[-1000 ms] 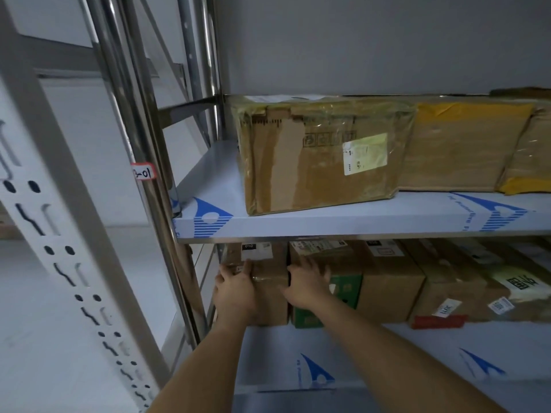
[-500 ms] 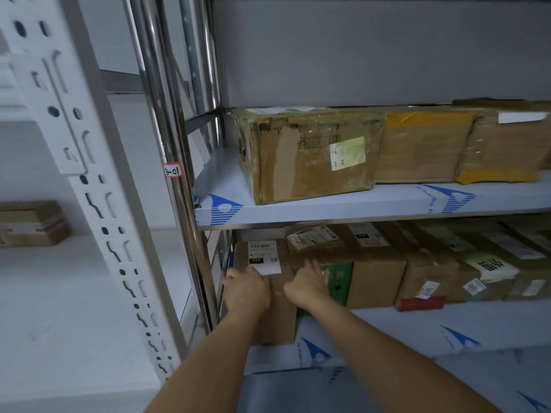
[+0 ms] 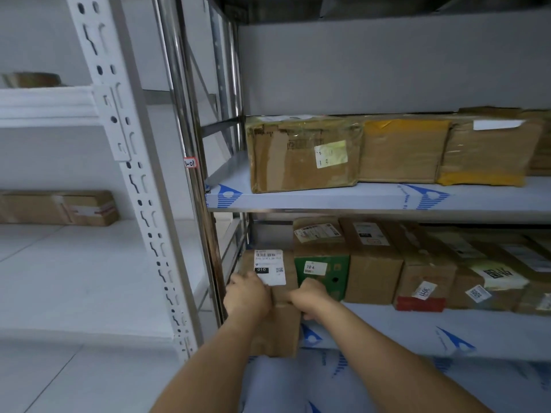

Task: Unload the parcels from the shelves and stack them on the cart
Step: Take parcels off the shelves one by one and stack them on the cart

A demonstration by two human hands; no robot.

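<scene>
Both hands are clamped on one small cardboard parcel (image 3: 278, 320) at the left end of the lower shelf (image 3: 417, 329). The left hand (image 3: 247, 296) grips its left side and the right hand (image 3: 310, 296) grips its right side, fingers curled round the edges, so the two hands sit apart with the box between them. The parcel stands tall and narrow, and its near part juts out past the shelf's front edge. A white shipping label (image 3: 269, 266) with a barcode and a black "010" patch lies on its top face, just far of the left hand.

Just right of it on the same shelf stands a green-fronted box (image 3: 323, 272), touching or nearly touching the held parcel; the right hand covers the seam, so contact there is hard to judge. Further right runs a row of brown boxes (image 3: 372, 275), one with a red strip (image 3: 419, 304) along its base.

On the upper shelf (image 3: 372, 198) a large taped carton (image 3: 301, 156) with a pale yellow label sits at the left, with two more wrapped parcels (image 3: 402, 153) beside it to the right.

Left of the steel upright (image 3: 190, 174), a white slotted rack post (image 3: 131, 180) stands nearer, and a flat brown parcel (image 3: 59, 207) rests on a white shelf far to the left.
</scene>
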